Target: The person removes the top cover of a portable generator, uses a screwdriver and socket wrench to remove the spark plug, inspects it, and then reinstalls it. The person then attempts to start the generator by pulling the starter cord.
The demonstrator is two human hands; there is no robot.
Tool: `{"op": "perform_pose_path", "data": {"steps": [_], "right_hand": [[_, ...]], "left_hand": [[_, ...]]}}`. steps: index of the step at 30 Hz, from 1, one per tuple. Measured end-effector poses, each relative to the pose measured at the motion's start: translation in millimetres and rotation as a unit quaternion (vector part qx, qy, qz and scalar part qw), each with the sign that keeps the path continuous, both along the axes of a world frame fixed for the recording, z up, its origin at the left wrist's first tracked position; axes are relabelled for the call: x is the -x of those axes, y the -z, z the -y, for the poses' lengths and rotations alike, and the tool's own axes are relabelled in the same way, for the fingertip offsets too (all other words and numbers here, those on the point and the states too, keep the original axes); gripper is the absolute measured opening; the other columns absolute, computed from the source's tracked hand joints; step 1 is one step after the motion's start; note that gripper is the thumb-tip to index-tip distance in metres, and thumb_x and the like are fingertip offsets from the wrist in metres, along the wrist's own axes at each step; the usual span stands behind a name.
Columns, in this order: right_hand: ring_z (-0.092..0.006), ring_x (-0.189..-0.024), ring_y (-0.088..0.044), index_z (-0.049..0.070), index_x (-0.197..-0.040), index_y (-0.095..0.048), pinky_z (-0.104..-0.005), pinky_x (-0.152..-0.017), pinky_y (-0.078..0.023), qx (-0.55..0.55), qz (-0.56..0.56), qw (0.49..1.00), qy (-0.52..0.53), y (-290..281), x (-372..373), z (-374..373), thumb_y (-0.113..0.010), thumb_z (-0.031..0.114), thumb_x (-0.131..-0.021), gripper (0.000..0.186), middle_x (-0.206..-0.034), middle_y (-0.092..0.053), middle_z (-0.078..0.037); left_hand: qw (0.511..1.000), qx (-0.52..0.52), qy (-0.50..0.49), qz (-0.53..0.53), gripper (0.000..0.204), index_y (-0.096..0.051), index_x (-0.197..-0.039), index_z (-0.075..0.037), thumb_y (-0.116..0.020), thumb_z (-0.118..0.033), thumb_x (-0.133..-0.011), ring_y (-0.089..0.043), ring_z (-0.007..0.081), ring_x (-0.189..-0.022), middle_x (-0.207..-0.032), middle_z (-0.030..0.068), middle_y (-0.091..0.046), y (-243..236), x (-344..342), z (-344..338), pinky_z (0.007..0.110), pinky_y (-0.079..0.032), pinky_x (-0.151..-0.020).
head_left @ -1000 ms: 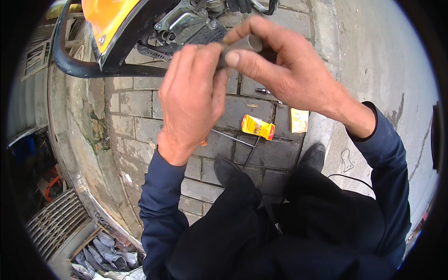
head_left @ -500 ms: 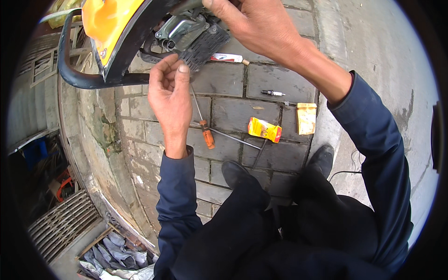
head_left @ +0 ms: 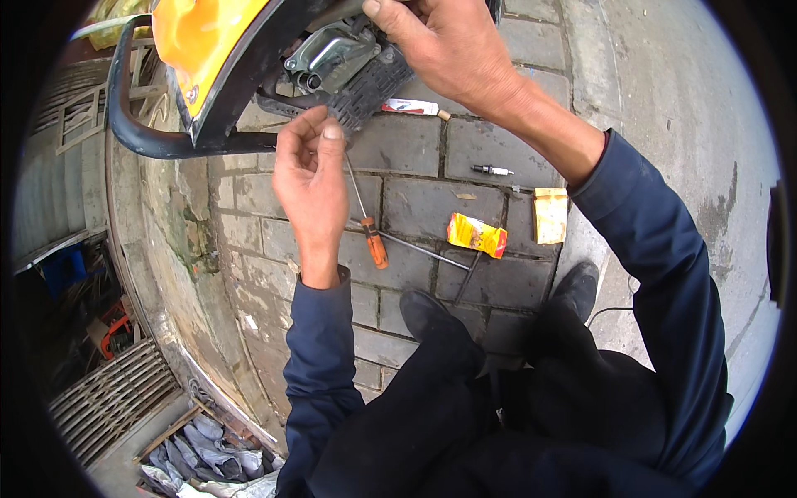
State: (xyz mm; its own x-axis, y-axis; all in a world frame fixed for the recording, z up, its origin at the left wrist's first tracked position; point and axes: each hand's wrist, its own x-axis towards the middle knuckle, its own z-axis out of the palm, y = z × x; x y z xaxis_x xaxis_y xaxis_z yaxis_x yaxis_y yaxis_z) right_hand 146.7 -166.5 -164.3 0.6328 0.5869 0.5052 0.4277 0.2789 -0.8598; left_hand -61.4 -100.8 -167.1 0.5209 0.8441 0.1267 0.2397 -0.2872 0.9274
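Note:
A vehicle with an orange body panel, a black tube frame, a grey metal engine part and a black ribbed piece fills the top left. My left hand is raised below it. Its thumb and forefinger are pinched together at the lower edge of the ribbed piece, and anything small between them is hidden. My right hand reaches over the top of the engine part. Its fingertips curl out of sight at the picture's upper edge.
On the brick paving lie an orange-handled screwdriver, a thin metal rod, a spark plug, a yellow-red packet, a small yellow box and a white tube. My dark shoes stand below. A curb and grating lie left.
Both hands were together in front of me holding a small thing. They have separated: the right hand went up to the engine, the left hand lowered to the ribbed piece's edge.

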Motion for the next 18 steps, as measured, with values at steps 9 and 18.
{"op": "perform_pose_path", "data": {"steps": [9, 18], "right_hand": [[-0.0429, -0.092, -0.062, -0.002, -0.116, -0.058, -0.0464, -0.079, -0.050, -0.048, 0.131, 0.990, 0.003, 12.8, 2.5, -24.4, -0.067, 0.009, -0.093, 0.027, -0.100, -0.061, -0.025], [-0.0456, -0.088, -0.059, -0.001, -0.109, -0.054, -0.0497, -0.074, -0.049, -0.067, 0.158, 0.985, 0.005, 10.4, 4.6, -22.9, -0.067, 0.003, -0.089, 0.025, -0.097, -0.054, -0.024]], "left_hand": [[0.999, -0.030, 0.006, -0.013, 0.030, -0.064, -0.126, 0.001, -0.069, -0.018, -0.102, -0.064, 0.0091, -0.085, -0.106, 0.0051, -0.070, 5.8, 4.8, -3.9, 0.023, -0.051, -0.073], [0.999, -0.031, 0.015, -0.026, 0.032, -0.063, -0.126, 0.000, -0.069, -0.020, -0.102, -0.064, 0.0095, -0.086, -0.108, 0.0064, -0.071, 5.5, 5.6, -6.8, 0.023, -0.052, -0.072]]}}
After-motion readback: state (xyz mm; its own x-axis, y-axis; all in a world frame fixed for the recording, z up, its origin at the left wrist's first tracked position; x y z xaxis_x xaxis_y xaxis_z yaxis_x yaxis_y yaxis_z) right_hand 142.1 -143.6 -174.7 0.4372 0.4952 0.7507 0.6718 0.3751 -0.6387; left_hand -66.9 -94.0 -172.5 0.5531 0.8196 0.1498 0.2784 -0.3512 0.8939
